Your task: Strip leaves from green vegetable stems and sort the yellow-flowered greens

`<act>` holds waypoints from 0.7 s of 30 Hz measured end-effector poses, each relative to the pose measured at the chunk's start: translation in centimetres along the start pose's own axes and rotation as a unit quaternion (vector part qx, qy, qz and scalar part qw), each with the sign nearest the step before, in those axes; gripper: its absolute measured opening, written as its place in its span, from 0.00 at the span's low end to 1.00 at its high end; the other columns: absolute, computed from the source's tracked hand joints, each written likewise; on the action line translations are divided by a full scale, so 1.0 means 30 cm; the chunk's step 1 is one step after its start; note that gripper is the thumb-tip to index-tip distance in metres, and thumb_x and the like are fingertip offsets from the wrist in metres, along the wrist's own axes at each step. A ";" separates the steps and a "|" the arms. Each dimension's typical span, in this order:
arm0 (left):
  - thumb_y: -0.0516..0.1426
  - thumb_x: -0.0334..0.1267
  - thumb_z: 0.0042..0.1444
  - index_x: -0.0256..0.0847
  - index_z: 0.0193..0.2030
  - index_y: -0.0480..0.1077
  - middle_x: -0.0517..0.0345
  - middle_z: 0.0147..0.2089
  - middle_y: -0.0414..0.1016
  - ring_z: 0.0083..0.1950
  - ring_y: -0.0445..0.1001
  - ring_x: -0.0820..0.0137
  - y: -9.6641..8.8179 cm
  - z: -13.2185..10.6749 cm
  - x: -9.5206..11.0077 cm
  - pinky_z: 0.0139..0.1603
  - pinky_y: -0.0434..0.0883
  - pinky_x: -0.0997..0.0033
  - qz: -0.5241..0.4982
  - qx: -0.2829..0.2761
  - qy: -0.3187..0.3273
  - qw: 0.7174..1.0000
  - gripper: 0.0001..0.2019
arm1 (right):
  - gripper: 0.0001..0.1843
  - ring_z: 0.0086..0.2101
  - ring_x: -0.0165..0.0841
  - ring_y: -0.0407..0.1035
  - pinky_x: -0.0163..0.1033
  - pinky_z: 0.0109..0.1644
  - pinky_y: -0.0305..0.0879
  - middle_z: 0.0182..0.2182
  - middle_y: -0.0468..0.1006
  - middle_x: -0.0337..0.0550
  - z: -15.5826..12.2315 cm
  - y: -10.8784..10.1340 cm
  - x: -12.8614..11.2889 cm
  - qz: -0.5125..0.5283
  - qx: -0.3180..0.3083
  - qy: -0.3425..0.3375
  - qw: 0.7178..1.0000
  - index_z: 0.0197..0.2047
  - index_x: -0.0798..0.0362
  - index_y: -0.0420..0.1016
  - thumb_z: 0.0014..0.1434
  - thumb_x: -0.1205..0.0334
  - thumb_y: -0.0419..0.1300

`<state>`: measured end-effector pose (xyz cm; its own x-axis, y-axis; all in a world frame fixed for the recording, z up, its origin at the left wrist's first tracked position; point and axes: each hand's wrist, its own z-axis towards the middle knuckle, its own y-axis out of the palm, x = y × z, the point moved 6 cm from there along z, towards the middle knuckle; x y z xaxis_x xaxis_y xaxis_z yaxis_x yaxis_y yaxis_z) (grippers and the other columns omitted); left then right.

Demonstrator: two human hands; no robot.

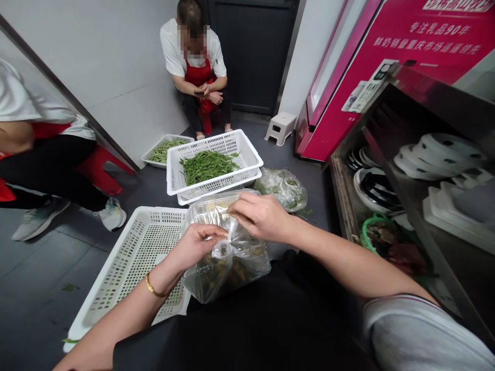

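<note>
A clear plastic bag (pixel 216 278) with brownish-green contents rests by my lap, its neck gathered into a knot. My left hand (pixel 199 246) pinches the plastic at the left of the knot, fingers closed. On the other side, my right hand (pixel 261 216) has its fingers closed on the bag's gathered top. What exactly lies between the fingertips is partly hidden. To the left of the bag, and partly behind my left forearm, sits a white perforated basket (pixel 116 252).
Stacked white baskets (pixel 174 178) ahead hold green leafy stems (pixel 209 166). Another bag of greens (pixel 284 189) lies right of them. A person in a red apron (pixel 199 72) sits ahead, another person (pixel 46 139) at left. Metal shelving (pixel 417 206) and a small stool (pixel 280 128) stand right.
</note>
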<state>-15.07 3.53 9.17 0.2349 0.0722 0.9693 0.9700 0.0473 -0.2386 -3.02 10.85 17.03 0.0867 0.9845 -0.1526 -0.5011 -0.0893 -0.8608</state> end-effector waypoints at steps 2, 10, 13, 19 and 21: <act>0.61 0.37 0.47 0.38 0.30 0.77 0.54 0.31 0.78 0.31 0.72 0.70 -0.021 -0.001 -0.014 0.33 0.69 0.72 -0.011 0.036 -0.010 0.999 0.06 | 0.11 0.29 0.26 0.63 0.32 0.30 0.55 0.30 0.71 0.42 -0.039 0.016 0.008 0.041 -0.003 0.053 0.998 0.37 0.57 0.71 0.62 0.64 0.49; 0.62 0.38 0.45 0.35 0.29 0.73 0.60 0.23 0.71 0.24 0.65 0.75 -0.018 -0.018 -0.036 0.27 0.64 0.76 -0.024 0.060 -0.042 0.997 0.07 | 0.19 0.29 0.30 0.63 0.35 0.31 0.56 0.30 0.70 0.45 -0.111 0.142 -0.096 -0.027 0.020 0.060 0.998 0.36 0.57 0.71 0.61 0.51 0.48; 0.62 0.38 0.45 0.35 0.27 0.71 0.60 0.23 0.69 0.25 0.65 0.75 -0.011 -0.016 -0.022 0.28 0.64 0.76 0.010 0.054 -0.028 0.998 0.07 | 0.19 0.30 0.31 0.64 0.36 0.34 0.58 0.31 0.70 0.46 -0.109 0.143 -0.111 -0.016 0.045 0.052 0.998 0.43 0.57 0.72 0.62 0.52 0.47; 0.61 0.39 0.48 0.36 0.30 0.73 0.59 0.26 0.73 0.27 0.68 0.74 -0.008 -0.020 0.004 0.30 0.67 0.75 0.036 0.064 -0.001 0.997 0.07 | 0.08 0.27 0.25 0.65 0.30 0.32 0.60 0.25 0.73 0.40 -0.096 0.130 0.013 0.279 0.044 0.195 0.939 0.30 0.58 0.74 0.56 0.63 0.57; 0.62 0.39 0.46 0.36 0.32 0.75 0.56 0.30 0.76 0.29 0.71 0.72 -0.005 -0.020 0.006 0.32 0.69 0.73 0.040 0.058 -0.005 0.998 0.09 | 0.07 0.25 0.24 0.65 0.29 0.30 0.60 0.23 0.73 0.38 -0.090 0.122 0.038 0.365 0.051 0.235 0.899 0.28 0.58 0.74 0.54 0.63 0.59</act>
<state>-15.14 2.92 9.41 0.3094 0.0908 0.9466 0.9345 0.1550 -0.3204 -2.42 11.25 12.39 0.0451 0.4945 -0.8680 -0.6466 -0.6479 -0.4027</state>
